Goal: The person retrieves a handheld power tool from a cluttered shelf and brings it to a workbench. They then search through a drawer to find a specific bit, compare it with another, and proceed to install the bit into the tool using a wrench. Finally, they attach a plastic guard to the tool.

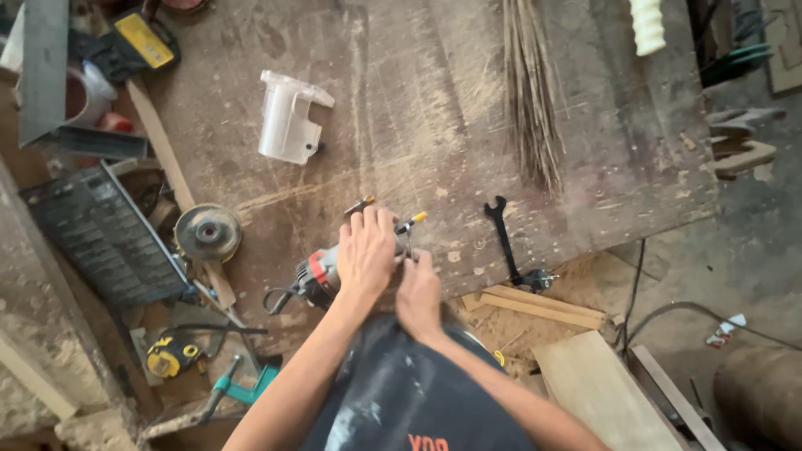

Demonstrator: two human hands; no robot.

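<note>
A woodworking workshop, indicated by the scarred, sawdust-strewn wooden table point(434, 108), a black spanner point(501, 234) at centre right, a yellow tape measure point(171, 355) at lower left, and timber offcuts point(535, 305) on the dusty floor.

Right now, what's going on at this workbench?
A person leans over a dusty wooden workbench, both hands on a small power tool with a red band lying on its side. The left hand covers its body; the right hand pinches at its front end. A black wrench lies just to the right, a clear plastic guard further up, and a tape measure at lower left.
</note>
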